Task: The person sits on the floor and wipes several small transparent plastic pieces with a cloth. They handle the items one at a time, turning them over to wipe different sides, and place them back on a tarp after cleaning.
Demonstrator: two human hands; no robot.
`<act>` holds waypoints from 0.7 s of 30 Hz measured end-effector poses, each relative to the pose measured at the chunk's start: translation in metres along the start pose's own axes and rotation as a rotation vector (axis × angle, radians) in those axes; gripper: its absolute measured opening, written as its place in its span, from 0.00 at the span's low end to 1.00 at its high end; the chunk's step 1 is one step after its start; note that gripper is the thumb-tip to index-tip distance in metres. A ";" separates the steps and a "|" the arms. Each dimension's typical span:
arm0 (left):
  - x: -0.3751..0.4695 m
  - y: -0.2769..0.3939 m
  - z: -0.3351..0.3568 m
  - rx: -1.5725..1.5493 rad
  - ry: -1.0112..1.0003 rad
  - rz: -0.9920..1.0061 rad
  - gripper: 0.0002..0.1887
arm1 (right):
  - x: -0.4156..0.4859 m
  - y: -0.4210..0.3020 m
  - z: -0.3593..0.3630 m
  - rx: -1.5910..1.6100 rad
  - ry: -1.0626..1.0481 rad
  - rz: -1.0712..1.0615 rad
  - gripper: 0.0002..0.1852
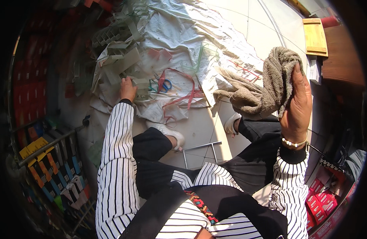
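My right hand (297,104) is raised at the right and grips a bunched grey-brown terry cloth (270,83), one end of which hangs off to the left. My left hand (128,89) reaches down at the left, its fingers on a clear plastic holder (140,86) lying on a crumpled white sheet (177,30). Just right of that holder lie scissors with blue handles (165,85) and a loop of red plastic ribbon (191,92). More translucent plastic trays and holders (111,59) are heaped beyond my left hand.
A metal frame (201,147) lies or stands on the tiled floor between my feet. Racks of small packets (52,167) and stacked red boxes (29,89) line the left. A wooden board (315,37) is at the upper right, with pink-red boxes (320,203) at the lower right.
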State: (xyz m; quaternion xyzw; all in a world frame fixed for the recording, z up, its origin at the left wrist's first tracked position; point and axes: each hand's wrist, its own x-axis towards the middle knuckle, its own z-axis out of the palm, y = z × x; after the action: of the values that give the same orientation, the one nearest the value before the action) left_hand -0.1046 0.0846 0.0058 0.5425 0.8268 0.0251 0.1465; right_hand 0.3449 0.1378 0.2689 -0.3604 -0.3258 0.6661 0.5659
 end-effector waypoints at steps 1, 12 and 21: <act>0.002 0.000 0.000 0.034 0.005 0.002 0.25 | 0.001 0.002 0.004 -0.012 0.018 -0.007 0.15; -0.004 0.053 -0.119 -0.842 0.005 0.142 0.16 | 0.001 0.005 0.010 0.016 -0.001 -0.066 0.15; -0.089 0.166 -0.199 -1.696 -0.212 0.363 0.13 | -0.018 -0.070 0.019 0.574 -0.182 -0.287 0.24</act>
State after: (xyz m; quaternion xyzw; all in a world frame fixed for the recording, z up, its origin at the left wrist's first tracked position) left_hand 0.0221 0.0955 0.2489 0.3733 0.4121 0.6044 0.5706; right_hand 0.3668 0.1301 0.3400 -0.0757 -0.2213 0.6737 0.7010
